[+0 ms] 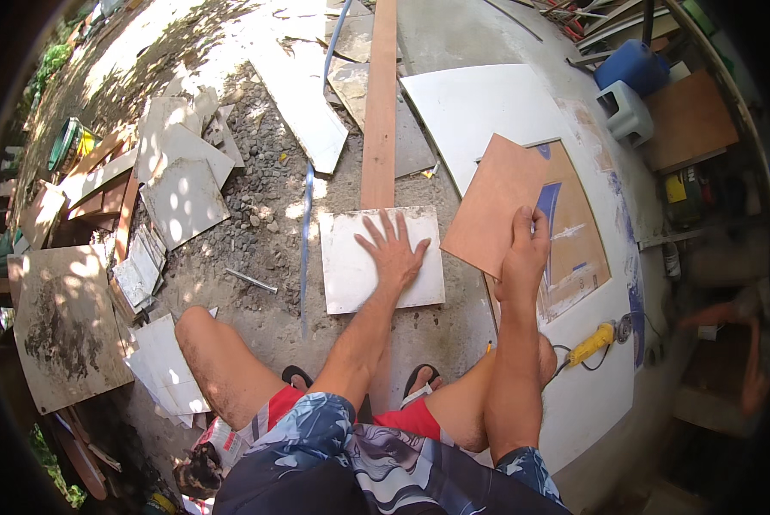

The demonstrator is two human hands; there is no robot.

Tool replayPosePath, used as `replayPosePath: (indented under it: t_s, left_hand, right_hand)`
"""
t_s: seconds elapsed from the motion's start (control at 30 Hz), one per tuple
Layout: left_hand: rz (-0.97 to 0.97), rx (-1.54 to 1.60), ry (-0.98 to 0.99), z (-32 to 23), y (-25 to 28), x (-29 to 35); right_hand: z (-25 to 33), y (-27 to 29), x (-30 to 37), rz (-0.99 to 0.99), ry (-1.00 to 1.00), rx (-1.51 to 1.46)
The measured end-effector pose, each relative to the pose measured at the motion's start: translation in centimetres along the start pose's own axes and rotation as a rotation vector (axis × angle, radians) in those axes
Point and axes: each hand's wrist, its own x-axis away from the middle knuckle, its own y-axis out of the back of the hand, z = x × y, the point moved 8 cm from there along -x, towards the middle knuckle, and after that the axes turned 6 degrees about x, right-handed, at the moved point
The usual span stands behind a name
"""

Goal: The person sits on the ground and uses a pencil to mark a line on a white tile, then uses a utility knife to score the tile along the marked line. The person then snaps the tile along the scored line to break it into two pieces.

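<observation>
My left hand lies flat with its fingers spread on a white square panel between my feet and the far ground. The panel rests across a long reddish-brown wooden plank that runs away from me. In my right hand is a thin brown plywood piece, gripped at its near right edge, thumb on top. It is held up to the right of the white panel, partly over a large white board.
A yellow angle grinder lies on the white board at right. Broken white panels and scrap wood pile up at left, beside loose gravel. A metal rod lies left of the panel. A blue container stands far right.
</observation>
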Motion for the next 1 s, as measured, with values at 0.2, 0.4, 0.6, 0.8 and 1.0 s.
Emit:
replayPosePath:
  t_s: [0.2,0.4,0.6,0.8,1.0]
  left_hand:
    - [0.107,0.148,-0.745,-15.2,-0.5,1.7]
    - [0.012,-0.204,0.022,12.2,3.9,-1.3]
    - [-0.355,-0.042,0.889,31.4,13.4,2.8]
    - [-0.181,-0.099,0.429,14.8,3.8,-2.6]
    - [-0.23,-0.075,-0.792,-14.0,-2.5,-0.4]
  right_hand:
    - [0.1,1.8,0.4,-0.009,0.002,-0.012]
    - [-1.1,3.5,-0.2,-0.008,0.046,0.006]
    - [-0.2,2.9,0.5,0.044,0.008,0.011]
    - [0.7,2.3,0.6,0.019,0.017,-0.04]
    - [1.4,2.9,1.1,-0.033,0.027,-0.016]
